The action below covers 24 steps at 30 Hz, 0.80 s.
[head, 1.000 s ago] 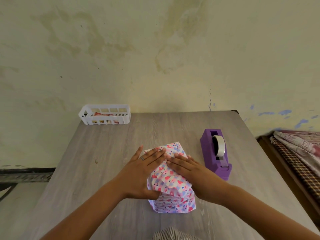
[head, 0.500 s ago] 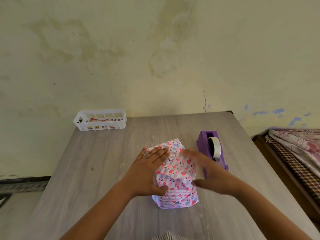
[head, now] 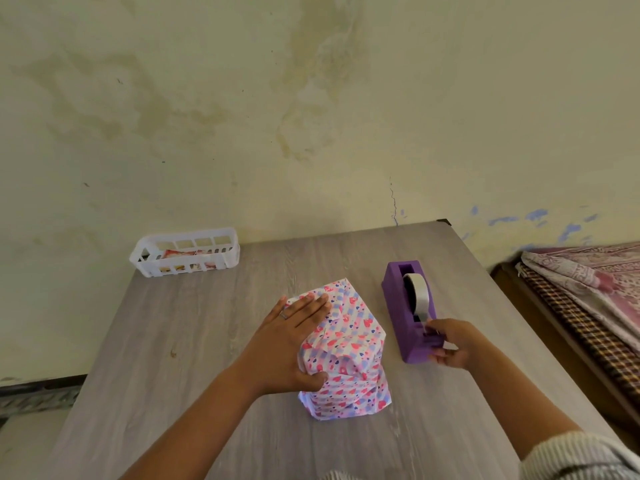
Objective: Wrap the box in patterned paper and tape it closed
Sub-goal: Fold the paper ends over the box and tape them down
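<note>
The counter (head: 207,341) is a grey wood-grain surface, set with its far edge against a plastered wall (head: 311,116). The wall is cream, with brown water stains, a thin crack above the far right corner, and blue paint flecks to the right.

The box (head: 349,348), covered in patterned paper of pink and blue hearts, stands near the middle of the counter, toward the near edge. The paper is creased on its top face.

The left hand (head: 289,344) lies flat on the left side of the box top, fingers straight, thumb pressed to the near face. A ring shows on one finger.

The purple tape dispenser (head: 407,313) sits just right of the box, apart from it, holding a white tape roll (head: 420,296). The right hand (head: 450,346) is at the dispenser's near end, fingers curled and pinching at the tape by the cutter.

A white slotted basket (head: 187,252) rests at the far left corner, with printed paper inside.

Beyond the counter's right edge is a bed (head: 588,299) with folded patterned cloth.
</note>
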### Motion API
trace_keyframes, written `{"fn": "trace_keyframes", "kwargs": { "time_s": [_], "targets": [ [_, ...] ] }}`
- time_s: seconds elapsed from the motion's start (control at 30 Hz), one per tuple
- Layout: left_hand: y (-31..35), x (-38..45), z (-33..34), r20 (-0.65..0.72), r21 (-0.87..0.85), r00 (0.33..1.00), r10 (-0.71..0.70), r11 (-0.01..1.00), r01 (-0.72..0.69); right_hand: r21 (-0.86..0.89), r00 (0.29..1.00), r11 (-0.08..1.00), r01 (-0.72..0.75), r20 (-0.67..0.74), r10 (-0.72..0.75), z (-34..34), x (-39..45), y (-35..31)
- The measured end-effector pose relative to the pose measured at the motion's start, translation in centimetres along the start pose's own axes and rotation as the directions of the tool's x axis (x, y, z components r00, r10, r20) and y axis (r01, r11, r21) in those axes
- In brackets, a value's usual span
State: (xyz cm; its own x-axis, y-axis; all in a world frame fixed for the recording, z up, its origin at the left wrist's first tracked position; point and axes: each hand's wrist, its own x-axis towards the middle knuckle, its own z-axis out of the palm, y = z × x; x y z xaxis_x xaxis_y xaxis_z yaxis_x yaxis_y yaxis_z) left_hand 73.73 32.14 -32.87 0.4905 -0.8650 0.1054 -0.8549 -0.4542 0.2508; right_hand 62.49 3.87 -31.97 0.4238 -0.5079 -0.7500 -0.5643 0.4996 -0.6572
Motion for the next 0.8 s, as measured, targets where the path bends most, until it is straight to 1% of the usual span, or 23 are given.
{"fn": "trace_keyframes", "kwargs": {
  "time_s": [0.13, 0.2, 0.33, 0.4, 0.47, 0.53, 0.63, 0.8],
  "targets": [
    [0.1, 0.2, -0.1, 0.012, 0.001, 1.0, 0.0, 1.0, 0.0, 0.07, 1.0, 0.997, -0.025, -0.011, 0.026, 0.8, -0.1, -0.5],
    [0.0, 0.2, 0.1, -0.006, -0.007, 1.0, 0.008, 1.0, -0.008, 0.113, 1.0, 0.994, -0.009, -0.004, 0.01, 1.3, -0.2, -0.2],
    [-0.2, 0.0, 0.6, -0.044, -0.019, 0.999, 0.02, 1.0, -0.021, 0.275, 1.0, 0.961, 0.03, -0.007, -0.03, 2.0, 0.0, 0.0],
    [-0.3, 0.0, 0.7, -0.058, -0.013, 0.998, 0.029, 0.999, -0.03, 0.325, 0.997, 0.943, 0.068, -0.052, -0.054, 2.1, 0.2, 0.5],
    [-0.4, 0.0, 0.7, -0.074, -0.021, 0.997, 0.033, 0.999, -0.035, 0.394, 0.989, 0.91, 0.13, -0.117, -0.091, 2.3, 0.4, 1.6],
    [-0.4, 0.1, 0.7, -0.074, -0.016, 0.996, 0.039, 0.999, -0.04, 0.461, 0.979, 0.866, 0.195, -0.149, -0.141, 2.3, 1.0, 3.2],
    [-0.4, 0.0, 0.8, -0.065, -0.012, 0.997, 0.036, 0.999, -0.036, 0.512, 0.969, 0.823, 0.247, -0.145, -0.2, 2.2, 1.9, 5.1],
    [-0.4, 0.0, 0.7, -0.057, -0.006, 0.998, 0.039, 0.999, -0.039, 0.521, 0.972, 0.82, 0.236, -0.105, -0.212, 1.5, 3.3, 6.2]
  ]
}}
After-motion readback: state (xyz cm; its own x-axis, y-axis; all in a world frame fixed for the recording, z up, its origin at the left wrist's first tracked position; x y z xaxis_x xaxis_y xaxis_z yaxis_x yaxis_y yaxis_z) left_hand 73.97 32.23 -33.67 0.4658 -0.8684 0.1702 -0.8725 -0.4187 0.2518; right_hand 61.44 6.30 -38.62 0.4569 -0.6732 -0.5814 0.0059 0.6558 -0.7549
